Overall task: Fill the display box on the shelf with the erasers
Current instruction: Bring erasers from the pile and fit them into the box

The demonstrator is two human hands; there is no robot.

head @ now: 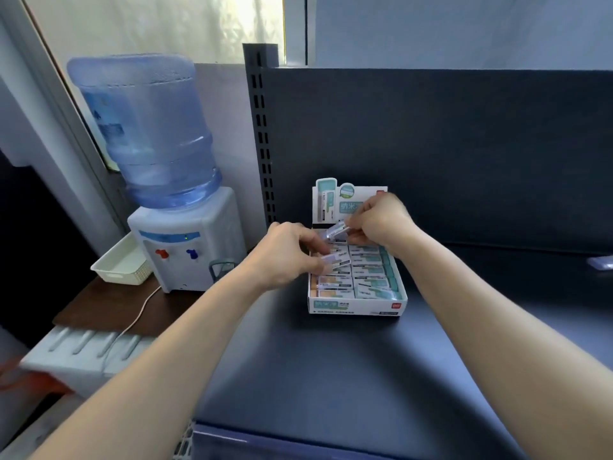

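Note:
A white and teal display box (356,308) stands on the dark shelf (331,376), its printed back card upright. Rows of wrapped erasers (368,277) lie in it, several with orange ends on the left and teal ends on the right. My left hand (285,257) pinches one wrapped eraser (335,260) over the box's left column. My right hand (381,220) holds another eraser (338,231) tilted above the box's back row. Both hands hide part of the back of the box.
A water dispenser (185,247) with a blue bottle (149,134) stands left of the shelf's slotted upright (262,137), on a brown table. A white basket (121,263) sits beside it. A small pale object (600,262) lies at the shelf's far right.

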